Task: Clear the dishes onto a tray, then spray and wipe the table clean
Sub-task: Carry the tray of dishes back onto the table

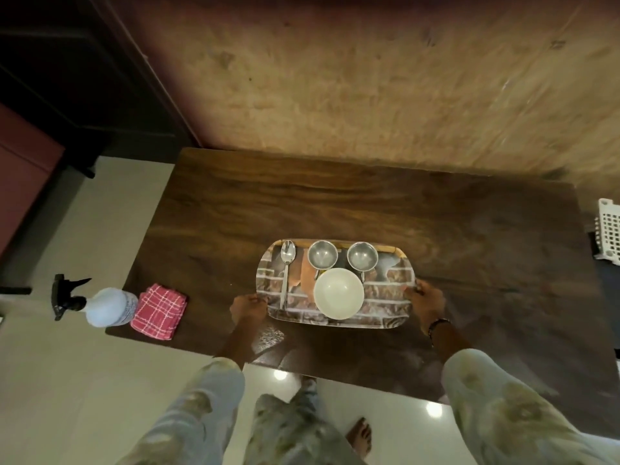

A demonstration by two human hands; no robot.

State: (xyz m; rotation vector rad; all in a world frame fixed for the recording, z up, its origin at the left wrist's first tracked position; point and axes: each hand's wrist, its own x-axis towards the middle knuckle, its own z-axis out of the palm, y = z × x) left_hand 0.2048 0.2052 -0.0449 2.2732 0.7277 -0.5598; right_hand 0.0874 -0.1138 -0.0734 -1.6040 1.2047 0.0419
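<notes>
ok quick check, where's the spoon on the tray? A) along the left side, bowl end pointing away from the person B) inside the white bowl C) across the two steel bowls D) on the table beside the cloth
A: the spoon lies flat along the left side of the tray, its bowl end at the far edge, clear of the white bowl and the two steel bowls.

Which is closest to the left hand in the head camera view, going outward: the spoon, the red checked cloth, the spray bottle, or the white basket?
From the left hand:
1. Spoon, just to its right on the tray.
2. Red checked cloth, to its left on the table.
3. Spray bottle, beyond the cloth at the table's left corner.
4. White basket, far right, off the table.
</notes>
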